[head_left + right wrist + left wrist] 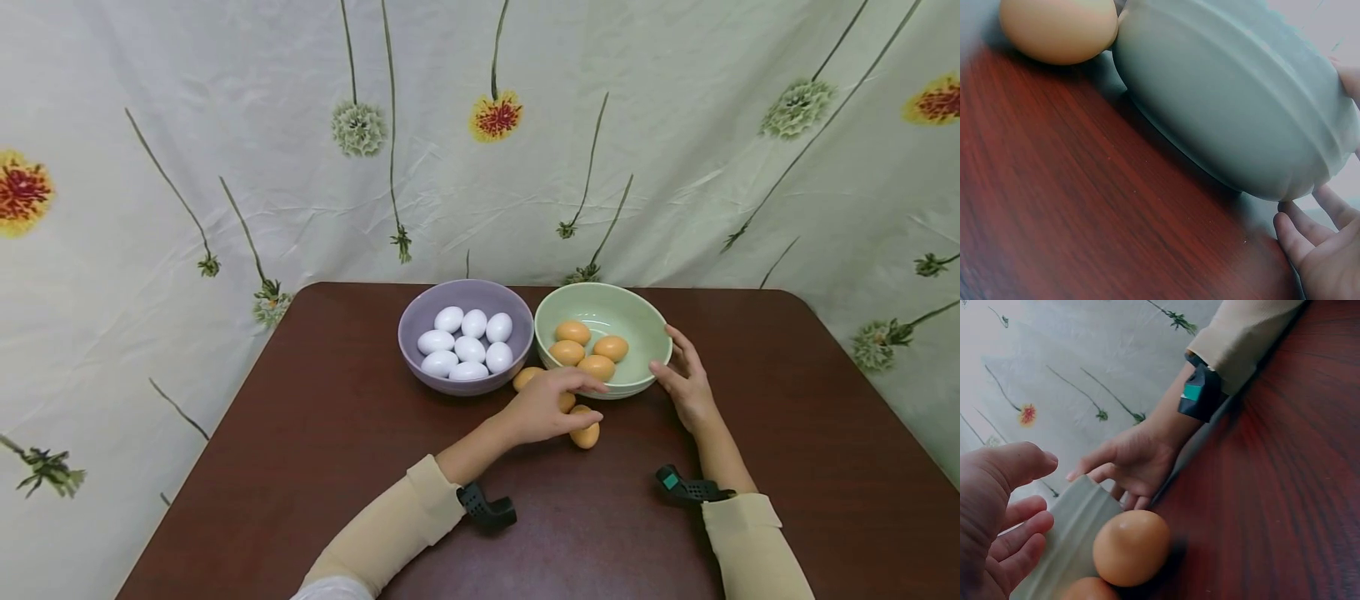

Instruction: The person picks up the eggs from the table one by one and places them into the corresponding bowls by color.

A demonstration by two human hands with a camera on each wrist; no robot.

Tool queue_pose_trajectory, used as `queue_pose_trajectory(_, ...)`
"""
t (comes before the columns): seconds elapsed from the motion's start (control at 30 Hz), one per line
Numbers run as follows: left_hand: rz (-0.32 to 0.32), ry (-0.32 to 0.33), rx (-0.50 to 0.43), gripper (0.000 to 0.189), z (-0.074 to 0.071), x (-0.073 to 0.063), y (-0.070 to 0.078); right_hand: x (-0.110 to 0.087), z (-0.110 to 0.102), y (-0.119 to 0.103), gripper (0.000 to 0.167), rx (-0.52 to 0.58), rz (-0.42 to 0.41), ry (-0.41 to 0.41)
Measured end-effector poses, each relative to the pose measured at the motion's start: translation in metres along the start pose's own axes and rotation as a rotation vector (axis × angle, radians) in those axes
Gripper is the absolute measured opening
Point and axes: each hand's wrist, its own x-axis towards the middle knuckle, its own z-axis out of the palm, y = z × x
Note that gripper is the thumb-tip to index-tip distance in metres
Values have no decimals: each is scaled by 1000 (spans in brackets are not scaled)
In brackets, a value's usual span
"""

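Observation:
A light green bowl (645, 333) holds several brown eggs (597, 368). My right hand (688, 392) holds the bowl's right side, its thumb at the near rim and its other fingers along the outer wall; in the right wrist view, fingertips (1285, 222) touch the bowl low down. Over loose brown eggs on the table hovers my left hand (551, 406), thumb and fingers apart with nothing between them. The nearest loose egg (587, 435) lies just past its thumb, and another (528, 378) sits between the bowls. A third is partly hidden behind the hand.
A purple bowl (408, 333) filled with several white eggs (470, 349) stands left of the green one. Both bowls are near the far edge of the dark brown table (315, 417). Behind it hangs a flower-patterned cloth (262, 125).

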Motion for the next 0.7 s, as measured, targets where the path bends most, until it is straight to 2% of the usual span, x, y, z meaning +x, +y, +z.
queue_pose_trajectory(0.27,-3,-20,-2,30,9,-10,-6,0,0,0,63,7,-11,-2)
queue_pose_trajectory(0.53,11,-44,85,33,20,-13,-6,0,-1,1,63,7,-20,-4)
queue_pose_trajectory(0.7,-15,-59,124,34,25,-15,-6,0,0,1,63,6,-18,-6)
